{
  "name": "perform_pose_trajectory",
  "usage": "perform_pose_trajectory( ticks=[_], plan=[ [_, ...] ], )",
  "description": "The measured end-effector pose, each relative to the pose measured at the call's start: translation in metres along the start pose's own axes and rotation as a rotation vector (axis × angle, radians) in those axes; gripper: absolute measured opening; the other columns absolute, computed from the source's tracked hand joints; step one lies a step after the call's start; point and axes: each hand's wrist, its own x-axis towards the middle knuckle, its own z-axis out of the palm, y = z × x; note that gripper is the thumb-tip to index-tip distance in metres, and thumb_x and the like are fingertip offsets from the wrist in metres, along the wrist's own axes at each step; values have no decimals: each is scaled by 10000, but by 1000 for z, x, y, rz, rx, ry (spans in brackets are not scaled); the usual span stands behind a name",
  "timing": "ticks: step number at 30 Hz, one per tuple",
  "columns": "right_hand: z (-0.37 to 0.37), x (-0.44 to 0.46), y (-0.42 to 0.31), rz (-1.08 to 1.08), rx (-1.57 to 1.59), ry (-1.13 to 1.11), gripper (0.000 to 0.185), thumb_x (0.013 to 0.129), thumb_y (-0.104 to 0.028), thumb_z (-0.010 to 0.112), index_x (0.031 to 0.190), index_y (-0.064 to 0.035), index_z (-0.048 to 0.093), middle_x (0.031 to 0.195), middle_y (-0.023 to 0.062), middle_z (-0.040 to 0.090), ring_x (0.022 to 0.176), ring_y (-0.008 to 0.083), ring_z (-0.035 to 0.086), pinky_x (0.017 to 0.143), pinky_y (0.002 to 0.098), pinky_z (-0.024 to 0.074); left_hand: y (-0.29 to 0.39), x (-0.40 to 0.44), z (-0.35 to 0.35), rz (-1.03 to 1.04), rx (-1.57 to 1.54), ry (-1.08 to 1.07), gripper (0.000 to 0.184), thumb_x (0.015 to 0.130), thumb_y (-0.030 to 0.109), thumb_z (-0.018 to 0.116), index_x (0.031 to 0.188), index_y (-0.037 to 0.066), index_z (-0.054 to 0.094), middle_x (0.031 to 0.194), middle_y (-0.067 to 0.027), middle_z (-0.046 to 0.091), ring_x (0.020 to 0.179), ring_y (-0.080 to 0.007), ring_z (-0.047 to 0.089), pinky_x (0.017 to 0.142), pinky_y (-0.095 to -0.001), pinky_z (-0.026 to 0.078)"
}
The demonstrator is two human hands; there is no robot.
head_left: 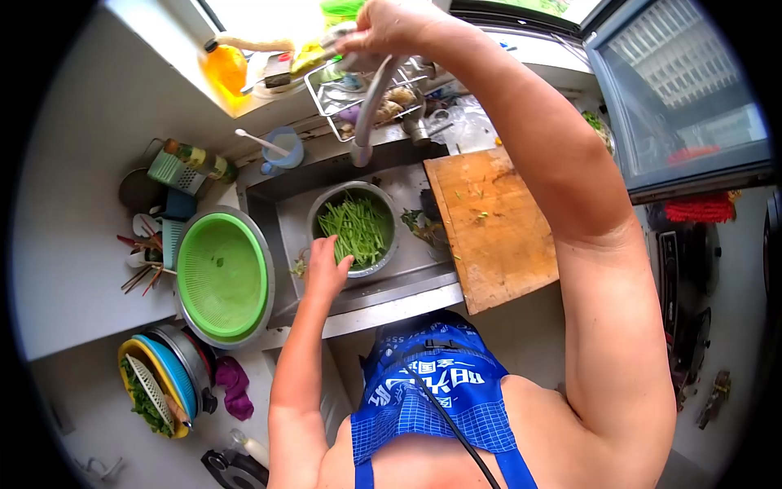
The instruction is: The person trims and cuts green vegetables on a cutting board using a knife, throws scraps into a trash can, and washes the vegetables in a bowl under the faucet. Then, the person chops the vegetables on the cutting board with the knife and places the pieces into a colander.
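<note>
A metal bowl of cut green stalks stands in the sink. My left hand is at the bowl's near left edge, with thumb and fingers closed on the rim. Stretched forward over the sink, my right hand is closed on the top of the tap. The tap's spout ends just above the bowl's far edge. No stream of water can be made out. Some loose leafy scraps lie in the sink to the right of the bowl.
A green colander in a metal basin stands left of the sink. On the right lies a wooden cutting board. Behind are a blue cup, a wire rack and an orange bottle. An open window is at the upper right.
</note>
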Motion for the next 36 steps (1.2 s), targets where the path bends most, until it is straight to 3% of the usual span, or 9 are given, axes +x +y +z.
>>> perform_pose_trajectory(
  ticks=[1,6,8,12,15,20,23,27,36],
  plan=[
    [-16,-19,10,-16,179,165,484,712,-433,768,1078,-132,667,759,42,694,599,142,614,590,277,491,-3,-5,8,64,-55,11,506,736,152,709,1178,13,506,1115,-192,505,1006,-336,530,827,-390,469],
    [-51,-124,81,-20,1035,474,227,766,-14,685,988,-9,637,814,59,646,718,153,630,621,250,509,-6,-46,3,-37,-145,-10,381,759,93,682,1101,-11,552,1070,-157,544,814,-246,622,743,-333,498],
    [-46,-177,150,-40,934,523,295,854,-103,634,1099,-22,491,957,26,586,877,89,567,768,208,458,-17,-57,5,-103,-192,-42,356,767,92,676,1089,-9,561,1058,-153,553,784,-233,634,739,-330,500],
    [35,-350,289,711,647,824,341,806,21,599,1124,-4,478,1086,76,545,1000,152,529,873,268,434,-14,-61,6,-229,-195,-31,298,791,87,656,1066,2,579,1041,-143,572,802,-223,647,732,-314,506],
    [89,-427,371,949,261,729,482,791,38,587,1256,-9,470,1148,91,552,1009,182,552,896,293,444,-31,-59,17,-287,-236,-36,277,803,86,641,1062,4,583,1050,-138,583,795,-217,646,742,-308,505],
    [155,-437,403,1051,-284,584,454,748,-129,650,1193,-98,568,1140,155,560,1078,314,530,925,373,425,-43,-45,23,-544,-327,-156,304,825,111,623,1093,-18,559,1068,-112,577,795,-148,599,653,-276,510],
    [198,-389,405,717,-478,703,390,736,-92,607,1124,-140,614,1068,63,588,995,280,542,887,383,420,-34,-37,21,-571,-409,-133,326,837,124,611,1118,-24,538,1049,-99,569,782,-127,578,600,-248,500],
    [221,-286,300,328,-249,540,481,682,39,529,1124,-131,613,1080,96,566,1006,311,502,883,380,425,-38,-30,25,-609,-463,-129,337,846,130,600,1133,-30,523,1029,-98,565,767,-125,577,585,-234,493],
    [272,-247,171,-32,174,323,420,698,22,587,1089,-126,631,1083,83,580,993,292,512,885,369,456,-19,-12,20,-615,-524,-168,339,858,119,583,1153,-30,506,975,-72,576,788,-111,576,609,-220,490]
  ],
)
